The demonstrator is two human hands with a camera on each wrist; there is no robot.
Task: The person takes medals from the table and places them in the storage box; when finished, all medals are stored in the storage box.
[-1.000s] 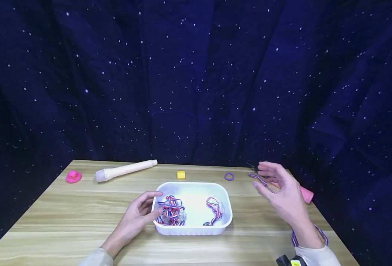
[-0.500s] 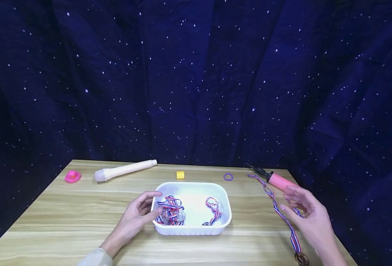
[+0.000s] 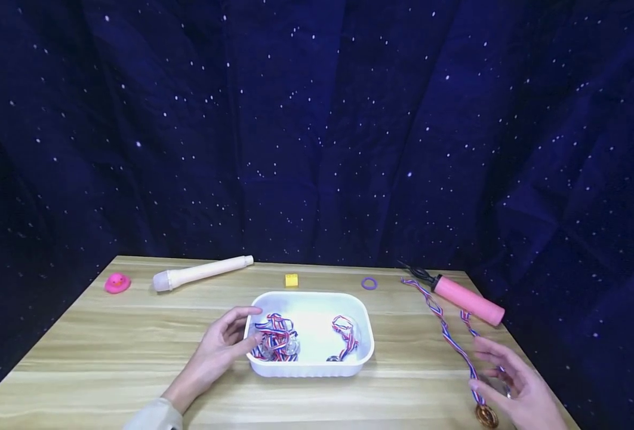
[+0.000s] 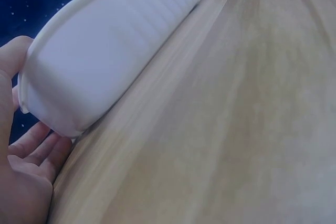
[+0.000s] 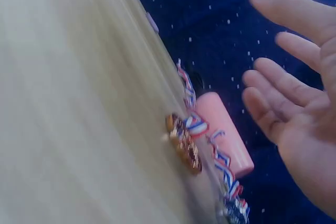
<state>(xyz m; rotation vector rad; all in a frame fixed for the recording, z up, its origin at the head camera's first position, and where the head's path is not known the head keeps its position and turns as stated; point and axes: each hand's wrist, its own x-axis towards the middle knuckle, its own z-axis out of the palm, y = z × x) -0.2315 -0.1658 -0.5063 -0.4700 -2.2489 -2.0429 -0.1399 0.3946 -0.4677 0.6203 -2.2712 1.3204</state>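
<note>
My left hand [image 3: 221, 346] grips the left end of a white plastic tub [image 3: 317, 371], thumb over the rim and other fingers against the outer wall [image 4: 94, 61]. Inside the tub, a tangle of striped-ribbon medals [image 3: 276, 343] lies at the left, and one more medal [image 3: 345, 340] at the right. At the table's front right, my right hand [image 3: 521, 388] hovers with fingers spread and slightly bent, holding nothing. Beside it lies a bronze medal [image 3: 486, 416] on a long red, white and blue ribbon. Another medal [image 5: 236, 209] with a ribbon is partly hidden by this hand in the head view.
A pink hand pump [image 3: 468, 300] lies right of the long ribbon. Along the back are a purple ring [image 3: 369, 283], a yellow toy brick [image 3: 291, 280], a pale toy microphone [image 3: 204, 273] and a pink rubber duck [image 3: 117, 283]. A dark starry curtain [image 3: 317, 131] hangs behind the table.
My right hand has moved from beside the pump toward the front right edge, uncovering the pump, the long ribbon and the bronze medal. The left hand and tub have stayed in place.
</note>
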